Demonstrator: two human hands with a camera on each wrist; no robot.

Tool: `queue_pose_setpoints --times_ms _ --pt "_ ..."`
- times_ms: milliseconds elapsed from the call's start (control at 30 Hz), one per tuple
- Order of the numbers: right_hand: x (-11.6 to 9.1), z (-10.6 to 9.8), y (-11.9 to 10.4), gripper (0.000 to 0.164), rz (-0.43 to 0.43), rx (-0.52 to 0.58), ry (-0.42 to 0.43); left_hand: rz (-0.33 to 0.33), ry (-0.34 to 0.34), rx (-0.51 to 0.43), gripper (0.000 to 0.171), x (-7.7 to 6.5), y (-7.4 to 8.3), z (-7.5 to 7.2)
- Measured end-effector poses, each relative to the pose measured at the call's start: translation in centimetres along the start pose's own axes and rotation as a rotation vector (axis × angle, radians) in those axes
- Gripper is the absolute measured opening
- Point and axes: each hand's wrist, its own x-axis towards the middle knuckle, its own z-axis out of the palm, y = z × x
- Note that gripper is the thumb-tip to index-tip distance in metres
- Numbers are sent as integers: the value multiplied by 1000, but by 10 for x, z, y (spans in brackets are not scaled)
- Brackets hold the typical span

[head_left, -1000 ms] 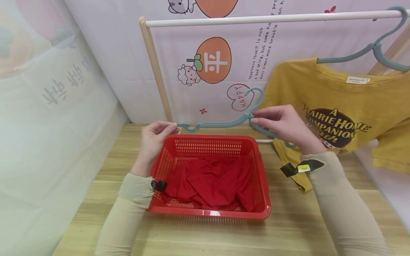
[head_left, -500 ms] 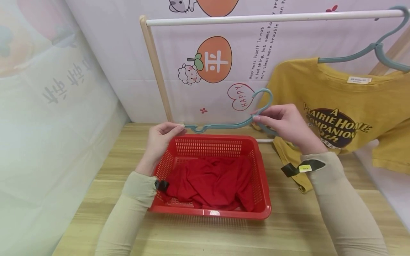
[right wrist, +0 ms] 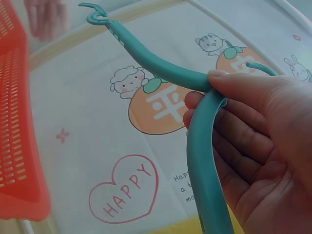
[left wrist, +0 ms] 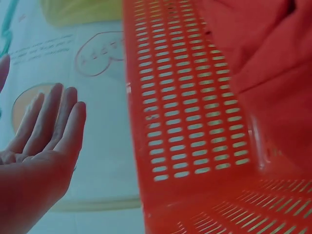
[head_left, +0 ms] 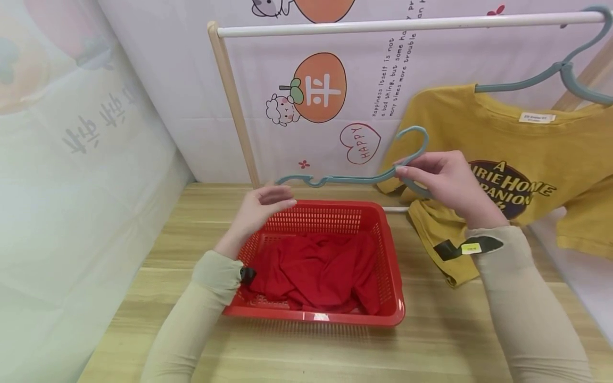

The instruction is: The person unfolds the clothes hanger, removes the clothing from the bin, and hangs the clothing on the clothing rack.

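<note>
My right hand (head_left: 447, 178) pinches a blue-green plastic hanger (head_left: 356, 180) at its centre joint, just under the hook. In the right wrist view the thumb presses on the hanger (right wrist: 161, 68) where its two arms meet. My left hand (head_left: 258, 210) is off the hanger, its fingers extended near the hanger's left end and above the basket's back left corner. The left wrist view shows the left hand (left wrist: 48, 131) with nothing in its fingers. Below lies a crumpled red cloth garment (head_left: 316, 271) inside the red plastic basket (head_left: 395, 287).
Behind the basket stands a rack with a white rail (head_left: 335, 28) and a wooden post (head_left: 232, 101). A yellow T-shirt (head_left: 536, 143) hangs on another blue-green hanger (head_left: 522, 85) at the right. The basket sits on a wooden table (head_left: 158, 298) before a printed backdrop (head_left: 287, 149).
My left hand has let go of the hanger's end and shifted right, over the basket. The right hand has carried the hanger to the right and slightly up.
</note>
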Motion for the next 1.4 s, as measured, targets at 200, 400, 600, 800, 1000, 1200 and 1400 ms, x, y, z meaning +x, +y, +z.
queue_pose_setpoints --times_ms 200,400,600,800,1000,1200,1400 --pt "1 -3 0 30 -12 11 5 -9 -128 100 44 8 -17 18" --pt "0 -3 0 31 1 13 7 -50 -214 248 45 13 -39 32" --pt "-1 -2 0 32 15 17 5 -113 -234 395 41 13 -48 35" --pt "-2 -2 0 32 21 25 -1 -173 -260 529 35 11 -50 33" --pt "-3 -1 1 32 22 13 -4 -199 -281 577 29 10 -48 32" --pt "-4 0 2 33 31 1 -3 -170 -287 570 16 10 -46 26" --pt "-4 0 4 32 27 10 1 -81 -197 458 13 11 -41 18"
